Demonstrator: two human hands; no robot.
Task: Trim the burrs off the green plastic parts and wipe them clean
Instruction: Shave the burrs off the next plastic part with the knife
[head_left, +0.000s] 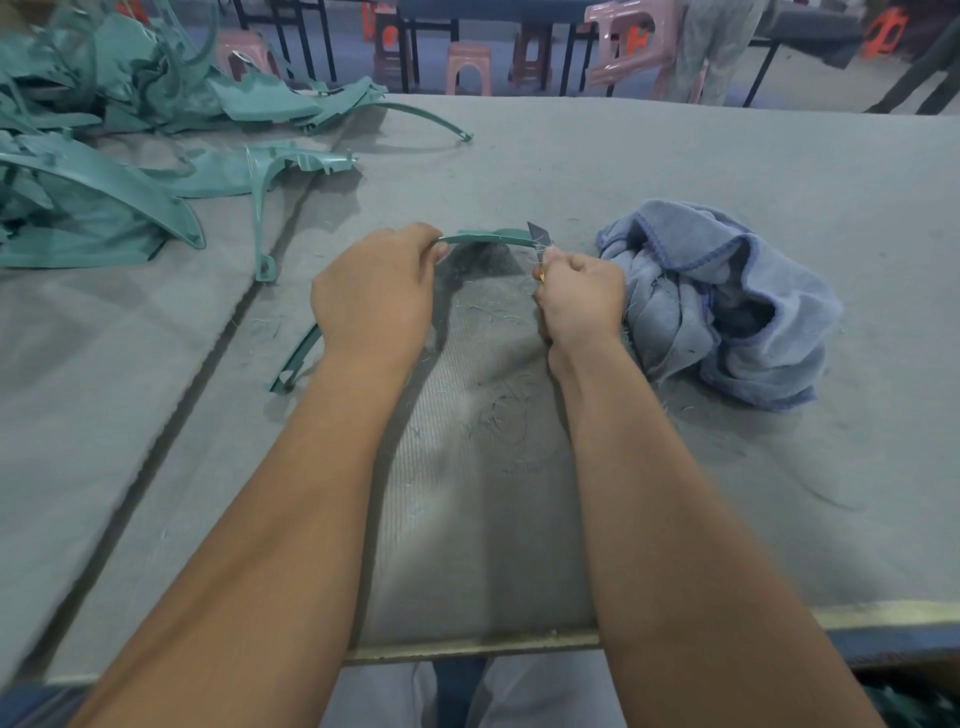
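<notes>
A: Item one, the work piece?

B: Curved green strip, thin, arched. Its top span runs between both hands above the table; its lower end comes out below the left wrist and touches the grey felt surface.

A: Left hand?

B: Left hand, back toward the camera, grip clamped on the strip near the top of its arch, fingers curled over it.

A: Right hand?

B: Right hand, grip closed in a fist round a knife handle, a speck of yellow showing at the fingers. The blade, grey and pointed, stands up from the fist and meets the strip's right end. Pale wisps cling at that contact.

A: Cloth?

B: Blue-grey towel, crumpled in a heap, just beside the right hand on its outer side; whether it touches the hand, I cannot tell.

A: Stock?

B: Pile of green plastic parts at the far left of the table: broad curved panels, narrow ribs, one long thin arc reaching right from the heap. Well apart from the hands.

A: Surface condition?

B: Fine shavings scattered on the felt between the forearms. A dark seam runs diagonally across the covering, left of the left arm.

A: Background?

B: Pink stools and dark table legs beyond the far edge, blurred.
</notes>
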